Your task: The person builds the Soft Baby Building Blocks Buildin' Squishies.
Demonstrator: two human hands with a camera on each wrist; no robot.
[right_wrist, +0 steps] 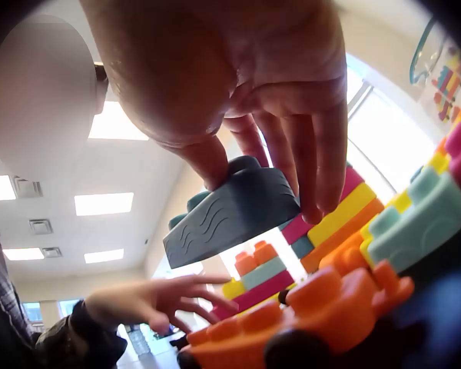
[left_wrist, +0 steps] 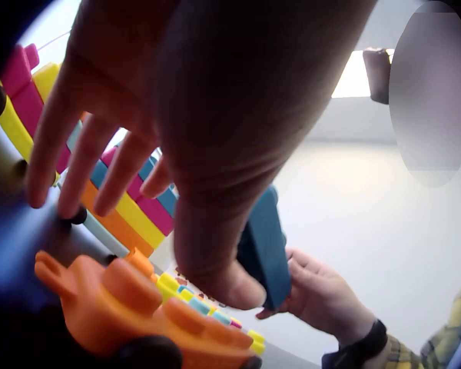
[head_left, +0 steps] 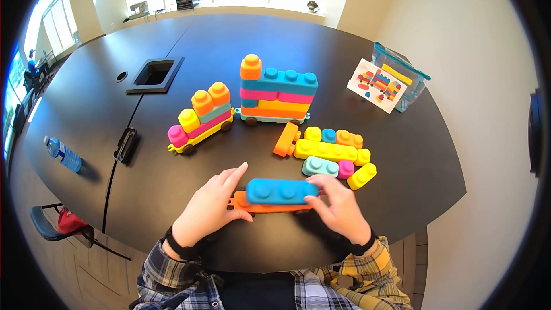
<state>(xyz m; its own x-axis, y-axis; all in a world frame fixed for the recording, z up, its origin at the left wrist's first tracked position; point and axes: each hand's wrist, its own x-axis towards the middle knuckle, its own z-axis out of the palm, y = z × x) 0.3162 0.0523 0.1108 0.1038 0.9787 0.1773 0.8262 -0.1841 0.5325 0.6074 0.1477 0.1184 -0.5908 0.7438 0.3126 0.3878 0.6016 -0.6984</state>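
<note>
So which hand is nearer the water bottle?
The left hand: it's beside the orange base, on the side toward the water bottle; the right hand grips the blue block farther off.

Free tabletop (head_left: 258,247) nearside of orange wagon (head_left: 270,209), loose blocks (head_left: 327,150) beyond.

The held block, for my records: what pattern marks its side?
The block has wavy lines, clearest in the right wrist view.

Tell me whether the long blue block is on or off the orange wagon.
Off: the right wrist view shows a gap between the blue block and the orange wagon beneath it.
</note>
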